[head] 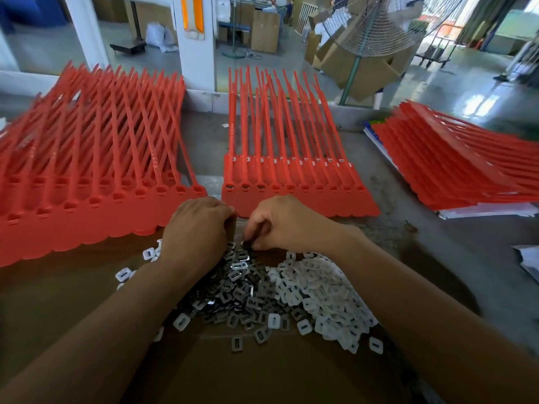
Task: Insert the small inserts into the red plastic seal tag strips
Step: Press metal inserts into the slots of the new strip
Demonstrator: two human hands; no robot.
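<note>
A sheet of red seal tag strips (300,196) lies straight ahead, its sockets in a row just beyond my hands. A bigger stack of red strips (87,176) lies to the left. On brown cardboard (87,301) in front of me sits a pile of small grey metal inserts (245,298) beside a pile of white plastic inserts (323,293). My right hand (285,223) pinches a small grey insert at the far edge of the grey pile. My left hand (198,225) rests curled, knuckles up, over the pile's far left side; what its fingers hold is hidden.
A third stack of red strips (455,167) lies on papers at the right. Loose white sheets (528,258) sit at the right edge. Beyond the table stand a white post (198,53), a wire fan guard (385,27) and cardboard boxes (265,30).
</note>
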